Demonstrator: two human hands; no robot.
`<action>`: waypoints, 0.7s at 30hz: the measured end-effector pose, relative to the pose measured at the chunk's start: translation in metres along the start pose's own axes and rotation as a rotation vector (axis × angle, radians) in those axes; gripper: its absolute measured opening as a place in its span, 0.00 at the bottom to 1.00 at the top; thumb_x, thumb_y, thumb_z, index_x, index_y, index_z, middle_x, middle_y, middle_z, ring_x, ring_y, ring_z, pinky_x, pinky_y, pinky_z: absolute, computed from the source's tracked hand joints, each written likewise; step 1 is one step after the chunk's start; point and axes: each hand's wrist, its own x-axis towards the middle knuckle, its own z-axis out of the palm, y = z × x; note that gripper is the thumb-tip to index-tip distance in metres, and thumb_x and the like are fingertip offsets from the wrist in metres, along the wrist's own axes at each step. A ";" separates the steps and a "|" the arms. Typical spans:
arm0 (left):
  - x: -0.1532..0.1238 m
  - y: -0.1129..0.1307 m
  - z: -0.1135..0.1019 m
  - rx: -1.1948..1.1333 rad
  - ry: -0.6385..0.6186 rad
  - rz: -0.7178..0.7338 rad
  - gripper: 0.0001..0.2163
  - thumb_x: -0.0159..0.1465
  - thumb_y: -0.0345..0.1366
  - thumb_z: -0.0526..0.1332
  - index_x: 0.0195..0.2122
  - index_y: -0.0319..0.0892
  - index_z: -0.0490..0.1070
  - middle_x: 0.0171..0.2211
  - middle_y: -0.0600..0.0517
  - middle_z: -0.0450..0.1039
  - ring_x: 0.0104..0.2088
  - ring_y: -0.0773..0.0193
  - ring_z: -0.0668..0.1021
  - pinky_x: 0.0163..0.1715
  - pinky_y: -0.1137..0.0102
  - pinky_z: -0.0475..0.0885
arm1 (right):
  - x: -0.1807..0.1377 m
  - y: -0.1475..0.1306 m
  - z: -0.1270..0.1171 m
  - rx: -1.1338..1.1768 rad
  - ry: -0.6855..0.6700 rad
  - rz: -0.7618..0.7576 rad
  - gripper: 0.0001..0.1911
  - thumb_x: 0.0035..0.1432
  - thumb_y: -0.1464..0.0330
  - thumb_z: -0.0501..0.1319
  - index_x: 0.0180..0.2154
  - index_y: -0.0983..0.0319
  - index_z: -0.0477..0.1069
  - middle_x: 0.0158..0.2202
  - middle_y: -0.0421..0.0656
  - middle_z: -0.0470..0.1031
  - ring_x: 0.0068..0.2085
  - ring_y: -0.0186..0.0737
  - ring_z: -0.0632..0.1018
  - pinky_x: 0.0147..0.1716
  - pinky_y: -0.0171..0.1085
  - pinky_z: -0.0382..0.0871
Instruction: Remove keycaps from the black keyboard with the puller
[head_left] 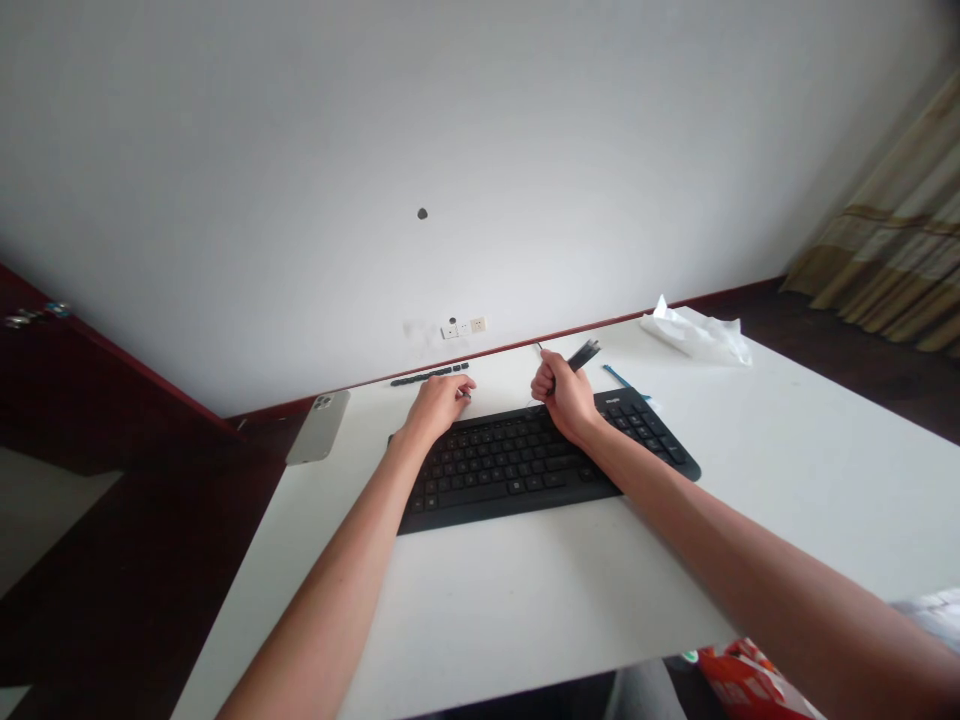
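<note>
A black keyboard (525,462) lies across a white table (525,590). My left hand (439,402) rests over the keyboard's far left edge, fingers curled and pinched around something small that I cannot make out. Above the keyboard's upper middle my right hand (562,395) is closed in a fist on a dark tool (583,353) with a thin wire end sticking out on the other side. A row of loose black keycaps (429,375) lies on the table just beyond my left hand.
A silver phone (319,427) lies face down at the table's left edge. A blue stick (624,380) lies behind the keyboard's right end. A crumpled white plastic bag (697,335) sits at the far right corner. The wall with sockets (463,327) stands right behind the table.
</note>
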 end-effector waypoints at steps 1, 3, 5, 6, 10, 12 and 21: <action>0.004 0.000 -0.002 0.002 -0.013 -0.003 0.14 0.62 0.24 0.65 0.46 0.46 0.81 0.41 0.51 0.83 0.40 0.61 0.83 0.47 0.69 0.76 | 0.000 0.001 0.000 -0.003 -0.002 0.000 0.25 0.55 0.62 0.67 0.20 0.58 0.51 0.20 0.32 0.49 0.21 0.28 0.54 0.19 0.34 0.47; 0.015 0.002 -0.006 0.006 -0.026 -0.008 0.16 0.62 0.23 0.63 0.47 0.46 0.81 0.42 0.52 0.83 0.39 0.63 0.83 0.46 0.69 0.76 | 0.001 0.002 -0.001 -0.016 -0.012 -0.001 0.25 0.56 0.62 0.66 0.20 0.58 0.52 0.19 0.32 0.49 0.21 0.29 0.54 0.19 0.34 0.46; 0.030 0.006 -0.010 0.022 -0.035 0.001 0.16 0.62 0.23 0.62 0.48 0.46 0.81 0.43 0.52 0.83 0.39 0.63 0.83 0.45 0.70 0.76 | 0.002 0.003 -0.002 -0.026 -0.017 0.000 0.24 0.56 0.62 0.66 0.20 0.57 0.51 0.19 0.32 0.49 0.21 0.29 0.54 0.19 0.34 0.46; 0.039 0.007 -0.010 0.035 -0.047 0.012 0.17 0.62 0.23 0.62 0.48 0.46 0.81 0.43 0.52 0.83 0.39 0.63 0.83 0.45 0.69 0.76 | 0.003 0.003 -0.002 -0.028 -0.017 0.002 0.24 0.56 0.62 0.66 0.20 0.57 0.51 0.19 0.32 0.49 0.21 0.28 0.54 0.20 0.34 0.46; 0.074 0.014 -0.004 0.075 -0.118 0.111 0.14 0.63 0.27 0.61 0.46 0.45 0.82 0.41 0.50 0.84 0.39 0.61 0.82 0.45 0.68 0.76 | 0.004 0.003 -0.002 -0.028 -0.015 0.017 0.24 0.55 0.62 0.66 0.21 0.57 0.51 0.19 0.32 0.48 0.21 0.28 0.53 0.20 0.34 0.46; 0.087 0.017 0.005 0.094 -0.147 0.150 0.14 0.62 0.27 0.61 0.45 0.44 0.83 0.40 0.49 0.84 0.39 0.60 0.82 0.46 0.66 0.76 | 0.004 0.003 -0.002 -0.026 -0.021 0.021 0.23 0.55 0.63 0.65 0.21 0.57 0.51 0.19 0.32 0.48 0.21 0.28 0.53 0.20 0.34 0.46; 0.097 0.016 0.022 0.032 -0.169 0.131 0.15 0.60 0.26 0.62 0.44 0.45 0.83 0.41 0.51 0.84 0.39 0.60 0.82 0.46 0.66 0.76 | 0.004 0.003 -0.002 -0.022 -0.032 0.034 0.23 0.56 0.63 0.64 0.21 0.57 0.51 0.19 0.32 0.48 0.22 0.29 0.53 0.21 0.34 0.46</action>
